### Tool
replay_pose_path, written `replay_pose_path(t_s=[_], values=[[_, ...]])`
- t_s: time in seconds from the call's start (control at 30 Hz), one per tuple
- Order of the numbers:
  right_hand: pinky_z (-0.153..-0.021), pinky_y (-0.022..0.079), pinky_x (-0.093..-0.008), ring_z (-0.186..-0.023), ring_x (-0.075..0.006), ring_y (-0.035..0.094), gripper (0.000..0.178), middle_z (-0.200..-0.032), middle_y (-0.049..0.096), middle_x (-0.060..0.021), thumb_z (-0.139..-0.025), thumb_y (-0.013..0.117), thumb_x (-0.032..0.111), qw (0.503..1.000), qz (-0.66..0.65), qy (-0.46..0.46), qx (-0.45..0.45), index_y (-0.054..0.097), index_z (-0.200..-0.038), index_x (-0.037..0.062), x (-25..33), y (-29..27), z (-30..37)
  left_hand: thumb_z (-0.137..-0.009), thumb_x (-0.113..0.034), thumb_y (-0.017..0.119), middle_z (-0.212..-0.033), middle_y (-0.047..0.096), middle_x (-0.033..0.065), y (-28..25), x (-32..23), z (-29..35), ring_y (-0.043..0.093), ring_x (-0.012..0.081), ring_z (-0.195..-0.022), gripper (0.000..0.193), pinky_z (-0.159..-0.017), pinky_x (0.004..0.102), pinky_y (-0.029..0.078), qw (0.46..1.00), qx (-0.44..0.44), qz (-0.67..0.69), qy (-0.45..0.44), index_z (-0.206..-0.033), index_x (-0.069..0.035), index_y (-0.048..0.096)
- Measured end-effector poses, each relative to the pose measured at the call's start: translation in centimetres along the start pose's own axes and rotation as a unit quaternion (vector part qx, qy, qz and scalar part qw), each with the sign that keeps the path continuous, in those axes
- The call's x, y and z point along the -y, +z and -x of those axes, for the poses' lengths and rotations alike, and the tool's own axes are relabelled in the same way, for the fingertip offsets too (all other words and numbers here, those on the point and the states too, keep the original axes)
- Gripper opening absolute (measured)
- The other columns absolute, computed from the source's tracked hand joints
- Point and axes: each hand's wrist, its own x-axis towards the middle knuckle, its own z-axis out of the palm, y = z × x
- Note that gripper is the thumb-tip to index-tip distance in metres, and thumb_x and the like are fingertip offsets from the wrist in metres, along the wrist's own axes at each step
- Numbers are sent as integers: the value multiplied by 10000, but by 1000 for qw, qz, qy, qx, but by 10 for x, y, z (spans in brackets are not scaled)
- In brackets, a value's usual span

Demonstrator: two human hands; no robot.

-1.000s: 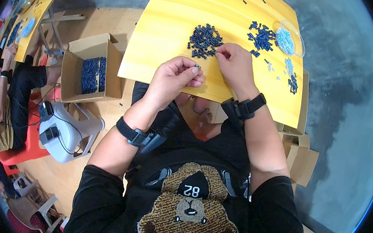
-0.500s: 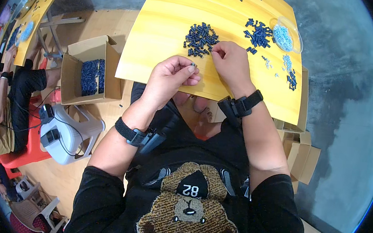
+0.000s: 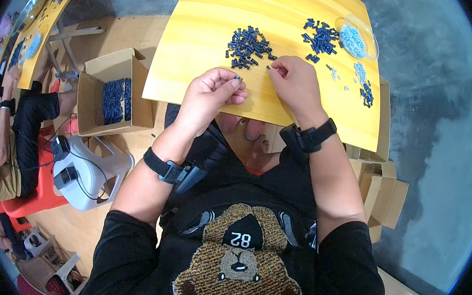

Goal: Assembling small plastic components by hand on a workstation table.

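Note:
Over the near part of the yellow table, my left hand is closed, its thumb and forefinger pinching a small dark piece with a pale tip. To its right, my right hand is also pinched; a tiny dark part shows at its fingertips. Just beyond both hands lies a loose pile of small black tubular parts. Farther right is a second pile of black parts, beside a clear round dish holding light blue small pieces.
Pale blue bits and more dark parts lie near the table's right edge. Cardboard boxes stand at right and left, the left one holding dark parts. A white stool and a seated person are at left.
My right hand has drawn slightly away from the near pile, a tiny dark part now at its fingertips. My left hand has shifted slightly left, still pinching its piece.

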Motion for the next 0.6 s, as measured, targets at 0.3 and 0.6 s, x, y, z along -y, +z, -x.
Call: replay_pose_path(t_s=[0.3,0.6], values=[[-704,481,-427,-774,-337,588,118,-769,608,-163,-758,560,127,998,42,-44,7,615,-753,22,-3,4,-1,-922,-117,535,-940,630,81,-2,3,1,624,143,-821,116,-741,261,527,1000,23,-15,10,-989,-24,557],[-575,464,-235,-612,-92,561,123,-709,619,-41,-771,647,102,955,-286,60,52,644,-849,8,-3,-29,24,-917,-140,552,-877,641,59,5,-9,7,624,131,-764,134,-671,247,512,991,72,-111,-13,-1003,-38,568]])
